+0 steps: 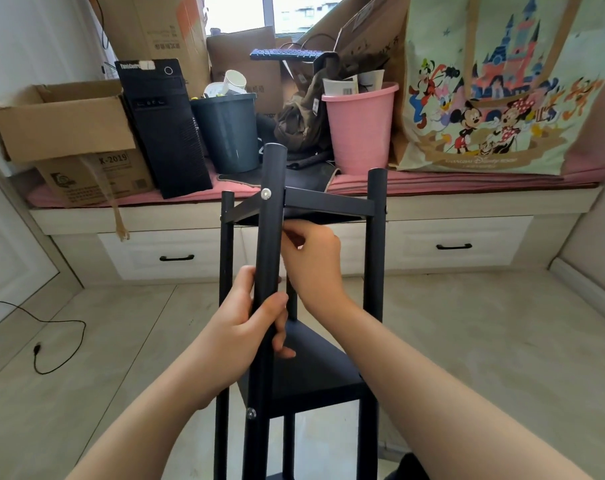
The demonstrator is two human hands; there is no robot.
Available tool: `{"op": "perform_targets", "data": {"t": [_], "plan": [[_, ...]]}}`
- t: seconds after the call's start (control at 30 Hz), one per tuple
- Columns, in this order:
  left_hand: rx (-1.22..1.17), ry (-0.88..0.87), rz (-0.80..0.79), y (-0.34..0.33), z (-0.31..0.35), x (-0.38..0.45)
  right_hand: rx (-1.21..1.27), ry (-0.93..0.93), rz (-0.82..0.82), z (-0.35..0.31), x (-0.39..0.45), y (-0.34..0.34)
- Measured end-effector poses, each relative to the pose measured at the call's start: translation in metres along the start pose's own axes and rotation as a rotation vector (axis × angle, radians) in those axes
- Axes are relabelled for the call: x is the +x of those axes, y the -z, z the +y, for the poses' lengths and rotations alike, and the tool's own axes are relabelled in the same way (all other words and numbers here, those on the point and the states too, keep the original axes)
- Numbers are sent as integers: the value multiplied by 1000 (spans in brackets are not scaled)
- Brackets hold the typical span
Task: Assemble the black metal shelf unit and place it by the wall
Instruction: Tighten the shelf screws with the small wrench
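both forearms enter from the bottom edge and meet at the black metal shelf unit (296, 368), which stands upright directly ahead between the person and the window bench (484, 209). its long axis runs from 6 to 12 o'clock. left hand (249, 327) is clamped around the nearest post (268, 237), fingers curled round it low down. right hand (313, 261) sits just past that post toward 1 o'clock, under the upper shelf panel (329, 202), fingertips pinched together; whether they hold a small fastener i cannot tell. a silver screw head (266, 193) shows on the post at the upper shelf level, toward 11 o'clock from the right hand and nearer to it than to the left. i judge the next move turns on that joint: left steadies the post, right works behind it.
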State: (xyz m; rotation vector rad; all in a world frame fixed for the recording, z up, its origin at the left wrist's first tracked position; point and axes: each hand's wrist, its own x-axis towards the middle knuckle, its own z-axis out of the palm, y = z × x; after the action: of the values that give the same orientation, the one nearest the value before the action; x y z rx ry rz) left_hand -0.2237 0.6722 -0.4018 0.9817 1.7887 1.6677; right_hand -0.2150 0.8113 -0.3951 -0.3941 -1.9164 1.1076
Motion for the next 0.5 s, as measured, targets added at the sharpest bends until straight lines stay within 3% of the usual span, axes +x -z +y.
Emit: {"op": "perform_targets", "data": {"t": [0.5], "plan": [[40,-2,-21,14,-4,-1,-97,91,-60,-8,-5,16]]}}
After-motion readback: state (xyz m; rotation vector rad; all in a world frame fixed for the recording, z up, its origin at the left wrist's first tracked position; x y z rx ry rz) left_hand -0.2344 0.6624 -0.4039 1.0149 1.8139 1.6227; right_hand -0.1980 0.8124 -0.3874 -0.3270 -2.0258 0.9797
